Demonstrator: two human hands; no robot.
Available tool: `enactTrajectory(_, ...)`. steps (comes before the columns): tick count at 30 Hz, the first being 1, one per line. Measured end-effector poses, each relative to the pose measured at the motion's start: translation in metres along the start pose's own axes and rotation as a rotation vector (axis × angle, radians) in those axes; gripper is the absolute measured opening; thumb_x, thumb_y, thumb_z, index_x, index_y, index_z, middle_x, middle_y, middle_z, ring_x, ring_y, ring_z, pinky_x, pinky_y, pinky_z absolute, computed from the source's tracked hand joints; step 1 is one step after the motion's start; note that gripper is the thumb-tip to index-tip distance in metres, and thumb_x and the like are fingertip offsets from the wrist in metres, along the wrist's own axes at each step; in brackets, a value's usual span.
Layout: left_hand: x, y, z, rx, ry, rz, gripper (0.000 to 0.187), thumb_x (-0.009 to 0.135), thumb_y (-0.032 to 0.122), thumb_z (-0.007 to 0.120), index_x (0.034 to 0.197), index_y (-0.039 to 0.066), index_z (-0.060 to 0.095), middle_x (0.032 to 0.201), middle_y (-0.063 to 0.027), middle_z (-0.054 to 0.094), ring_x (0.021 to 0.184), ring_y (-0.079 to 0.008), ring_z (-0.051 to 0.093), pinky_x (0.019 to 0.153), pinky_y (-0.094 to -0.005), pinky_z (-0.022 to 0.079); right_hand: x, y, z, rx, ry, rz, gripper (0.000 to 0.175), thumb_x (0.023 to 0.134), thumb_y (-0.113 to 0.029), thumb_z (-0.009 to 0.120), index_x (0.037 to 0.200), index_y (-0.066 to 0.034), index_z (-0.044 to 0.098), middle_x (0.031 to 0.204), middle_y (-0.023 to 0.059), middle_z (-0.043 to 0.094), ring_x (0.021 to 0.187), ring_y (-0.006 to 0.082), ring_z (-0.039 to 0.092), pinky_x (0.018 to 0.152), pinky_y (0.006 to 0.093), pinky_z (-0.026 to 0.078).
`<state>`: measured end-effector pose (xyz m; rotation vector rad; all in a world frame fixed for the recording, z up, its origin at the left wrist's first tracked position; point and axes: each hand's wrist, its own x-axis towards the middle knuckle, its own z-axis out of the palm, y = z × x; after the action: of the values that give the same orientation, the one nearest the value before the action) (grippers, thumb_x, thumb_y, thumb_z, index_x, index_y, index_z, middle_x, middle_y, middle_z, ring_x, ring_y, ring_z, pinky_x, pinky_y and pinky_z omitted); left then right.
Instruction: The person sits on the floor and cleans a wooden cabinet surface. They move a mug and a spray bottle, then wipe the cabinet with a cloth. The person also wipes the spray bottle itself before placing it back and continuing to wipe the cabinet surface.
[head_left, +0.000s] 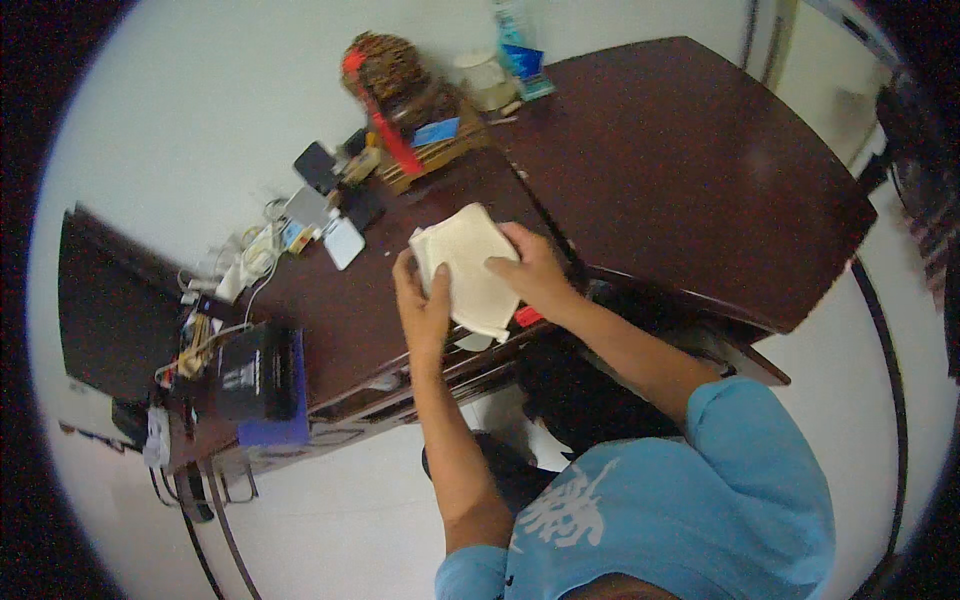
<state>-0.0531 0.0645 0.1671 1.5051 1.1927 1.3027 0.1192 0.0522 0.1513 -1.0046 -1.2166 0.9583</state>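
Between both hands I hold a cream-coloured, soft-looking flat piece (471, 262), like folded cloth; blur leaves its exact kind unclear. My left hand (426, 304) grips its left edge, thumb on top and fingers around the side. On the opposite edge, my right hand (536, 268) has its thumb pressed on the face, with the other fingers mostly hidden behind. The piece is tilted above the front part of a dark reddish-brown wooden desk (352, 315). A small red object (528, 315) shows just below my right hand.
Phone-like devices (343, 241) and tangled white cables (259, 255) lie along the wall. Behind them stands a brown textured ornament (390, 71) with a red ribbon on a wooden stand. A monitor (112, 307) and a black box (255, 371) occupy the left. A wider desktop (690, 165) extends right.
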Motion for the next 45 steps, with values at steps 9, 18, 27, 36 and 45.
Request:
enactTrajectory(9, 0.003, -0.010, -0.007, -0.109, 0.095, 0.057, 0.043, 0.091, 0.006, 0.061, 0.129, -0.002, 0.044, 0.122, -0.0142, 0.057, 0.107, -0.0198, 0.057, 0.093, -0.0319, 0.044, -0.003, 0.005, 0.003, -0.017, -0.040, 0.040, 0.039, 0.081, -0.015, 0.066, 0.114, 0.0031, 0.059, 0.097, 0.0152, 0.067, 0.087, 0.0177, 0.064, 0.077, 0.0323, 0.051)
enactTrajectory(18, 0.001, -0.008, -0.010, -0.137, 0.005, -0.006, 0.038, 0.093, 0.009, 0.058, 0.128, 0.000, 0.046, 0.120, -0.0154, 0.059, 0.106, -0.0191, 0.058, 0.092, -0.0309, 0.045, -0.014, -0.004, 0.006, 0.032, -0.190, 0.226, 0.034, 0.088, -0.026, 0.061, 0.102, 0.0040, 0.065, 0.087, 0.0109, 0.068, 0.078, 0.0153, 0.064, 0.066, 0.0316, 0.051)
enactTrajectory(27, -0.021, 0.002, 0.030, -0.414, 0.073, 0.005, 0.031, 0.093, 0.013, 0.062, 0.122, 0.005, 0.054, 0.113, -0.0092, 0.063, 0.100, -0.0150, 0.060, 0.086, -0.0290, 0.049, -0.038, -0.025, -0.021, 0.814, -0.154, 0.413, 0.036, 0.092, -0.022, 0.062, 0.115, 0.0055, 0.059, 0.107, 0.0136, 0.068, 0.092, 0.0224, 0.068, 0.084, 0.0366, 0.054)
enactTrajectory(36, -0.040, 0.037, 0.062, -0.846, -0.011, -0.105, 0.030, 0.094, 0.017, 0.062, 0.121, 0.008, 0.053, 0.109, -0.0083, 0.066, 0.093, -0.0161, 0.064, 0.078, -0.0299, 0.056, -0.055, -0.057, -0.040, 0.794, -0.120, 0.562, 0.038, 0.095, -0.030, 0.057, 0.119, -0.0005, 0.057, 0.112, 0.0092, 0.066, 0.103, 0.0195, 0.065, 0.092, 0.0355, 0.050)
enactTrajectory(45, -0.028, 0.056, 0.127, -0.431, -0.125, 0.222, 0.053, 0.096, 0.013, 0.056, 0.141, 0.002, 0.031, 0.135, -0.0151, 0.049, 0.121, -0.0221, 0.049, 0.103, -0.0339, 0.037, -0.016, -0.116, -0.148, -0.213, -0.093, 0.360, 0.037, 0.095, -0.032, 0.058, 0.110, 0.0020, 0.061, 0.095, 0.0064, 0.069, 0.080, 0.0148, 0.066, 0.078, 0.0311, 0.051)
